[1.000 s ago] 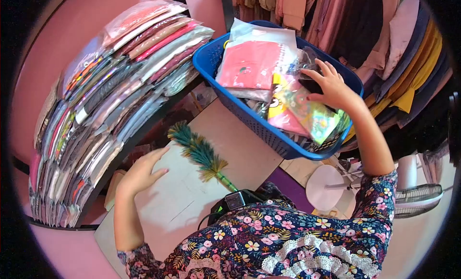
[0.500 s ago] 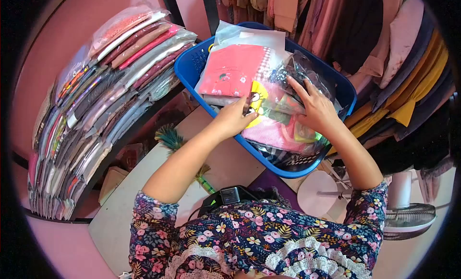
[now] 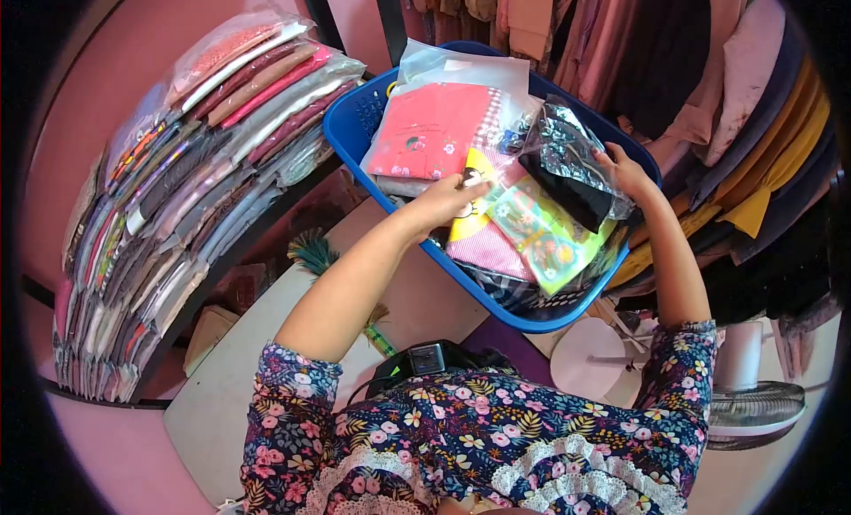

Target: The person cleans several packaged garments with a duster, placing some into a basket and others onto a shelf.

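Observation:
A blue plastic basket (image 3: 523, 323) holds several folded garments in clear plastic bags. My left hand (image 3: 441, 203) grips the left edge of a pink-striped garment with a yellow cartoon print (image 3: 486, 246), thumb on top and fingers partly hidden. My right hand (image 3: 628, 171) pinches the right side of a bagged black garment (image 3: 567, 185), tilted along the basket's right side. Between the hands lies a bagged yellow-green floral garment (image 3: 545, 231), over the striped one. A coral-red garment with small flowers (image 3: 434, 129) rests in its bag at the basket's upper left.
Bagged garments (image 3: 191, 178) stand in a long stack on a rack at left. Hanging clothes (image 3: 745, 143) crowd the back and right. A feather duster (image 3: 312, 252) lies on the pale surface (image 3: 257, 364) below the basket. A fan (image 3: 753, 413) stands at lower right.
My right hand has moved right and up, with the black garment now spread at the basket's right side. The yellow-green floral garment is now uncovered. My left hand has barely shifted.

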Demonstrator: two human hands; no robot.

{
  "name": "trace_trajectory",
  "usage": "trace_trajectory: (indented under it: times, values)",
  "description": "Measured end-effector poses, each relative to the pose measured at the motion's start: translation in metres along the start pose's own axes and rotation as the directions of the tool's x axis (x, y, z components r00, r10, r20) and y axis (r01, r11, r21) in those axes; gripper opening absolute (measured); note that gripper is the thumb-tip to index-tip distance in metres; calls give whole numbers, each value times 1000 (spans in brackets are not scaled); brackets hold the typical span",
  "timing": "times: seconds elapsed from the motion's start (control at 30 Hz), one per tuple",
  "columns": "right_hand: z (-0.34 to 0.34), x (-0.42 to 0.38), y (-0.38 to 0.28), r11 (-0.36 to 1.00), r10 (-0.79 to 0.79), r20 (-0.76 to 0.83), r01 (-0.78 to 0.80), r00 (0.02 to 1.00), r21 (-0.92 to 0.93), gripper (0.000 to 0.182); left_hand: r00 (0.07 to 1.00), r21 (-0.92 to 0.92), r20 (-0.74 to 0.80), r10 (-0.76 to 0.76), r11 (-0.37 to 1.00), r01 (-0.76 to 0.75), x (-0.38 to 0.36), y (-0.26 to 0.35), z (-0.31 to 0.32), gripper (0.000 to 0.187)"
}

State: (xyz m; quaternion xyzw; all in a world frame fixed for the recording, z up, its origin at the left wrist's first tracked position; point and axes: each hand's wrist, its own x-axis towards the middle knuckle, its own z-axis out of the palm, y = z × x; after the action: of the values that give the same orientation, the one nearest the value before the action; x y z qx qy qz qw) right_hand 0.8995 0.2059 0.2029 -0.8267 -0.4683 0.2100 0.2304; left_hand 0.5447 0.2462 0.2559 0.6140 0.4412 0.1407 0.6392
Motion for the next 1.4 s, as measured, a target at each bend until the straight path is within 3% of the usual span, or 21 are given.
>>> trace_trajectory:
  times: [0.07, 0.1, 0.2, 0.23, 0.27, 0.33, 0.43, 0.53, 0.6, 0.67, 0.73, 0.8, 0.97, 1.0, 1.13, 1.23, 1.27, 1.3, 1.33, 1.37, 1.4]
  values:
    - [9, 15, 6, 934, -272, -143, 297, 952, 198, 73, 999, 160, 1, 50, 986, -49, 14, -13, -4, 41]
    - [2, -5, -19, 809, -203, -62, 203, 977, 551, 73, 995, 138, 37, 88, 986, -92, 22, -22, -6, 39]
    - [-14, -14, -39, 778, -375, -4, 316, 927, 543, 66, 988, 77, 82, 134, 987, -140, 16, -17, -10, 34]
    - [-21, -46, -60, 724, -373, 27, 273, 927, 634, 67, 997, -62, 61, 52, 997, -49, 11, -13, -11, 34]
    - [-12, -46, -53, 713, -549, -71, 511, 833, 480, 70, 998, -201, 52, -30, 979, 40, 7, -11, -13, 34]
    - [3, -69, -56, 714, -641, -85, 634, 763, 298, 71, 992, -281, 121, -39, 957, 72, 12, -13, -19, 42]
    - [7, -101, -81, 726, -661, -132, 674, 739, 138, 71, 977, -152, 212, -6, 988, 39, 9, -1, -9, 66]
    - [14, -96, -82, 689, -670, -235, 707, 705, 156, 68, 962, -182, 91, 259, 954, -240, 13, -1, 11, 50]
    - [12, -90, -80, 712, -634, -306, 690, 710, 126, 60, 978, -285, 82, 193, 945, -162, 16, 0, 13, 40]
    - [7, -85, -72, 732, -400, -487, 590, 777, 340, 52, 998, -398, 54, 30, 917, -6, 21, -2, 14, 31]
    - [-4, -80, -54, 742, -317, -654, 609, 687, 280, 47, 1000, -379, -3, 17, 925, -17, 17, 2, 15, 27]
    - [-17, -92, -46, 804, -229, -709, 540, 667, 249, 47, 977, -448, -102, 190, 868, -215, 8, 11, 9, 26]
    - [8, -82, -11, 840, -257, -679, 506, 688, 196, 49, 933, -545, -325, 154, 776, -318, 21, 27, -59, 22]
    - [9, -85, -17, 841, -303, -706, 529, 640, 119, 49, 911, -513, -388, 137, 789, -337, 32, 24, -82, 21]
    - [9, -92, -31, 887, -289, -638, 451, 714, 103, 45, 764, -314, -642, 58, 890, -332, 64, -3, -162, 22]
    - [11, -95, -31, 906, -323, -597, 421, 734, 28, 45, 791, -241, -611, 40, 942, -234, 73, -13, -182, 43]
    - [9, -97, -33, 914, -341, -532, 405, 775, 4, 45, 499, 277, -796, 343, 939, -204, 76, -18, -174, 56]
    - [8, -98, -34, 920, -357, -465, 392, 810, -22, 45, 193, 692, -710, 677, 721, 19, 74, -17, -160, 69]
    - [8, -97, -34, 918, -360, -464, 395, 810, -23, 45, 268, 766, -609, 747, 641, -44, 52, -3, -138, 88]
    - [9, -96, -34, 911, -406, -430, 395, 806, -121, 46, 245, 918, -392, 887, 392, 48, 46, -2, -128, 82]
    - [10, -95, -34, 894, -448, -391, 393, 804, -215, 48, 302, 969, -168, 938, 214, -126, 37, 8, -112, 69]
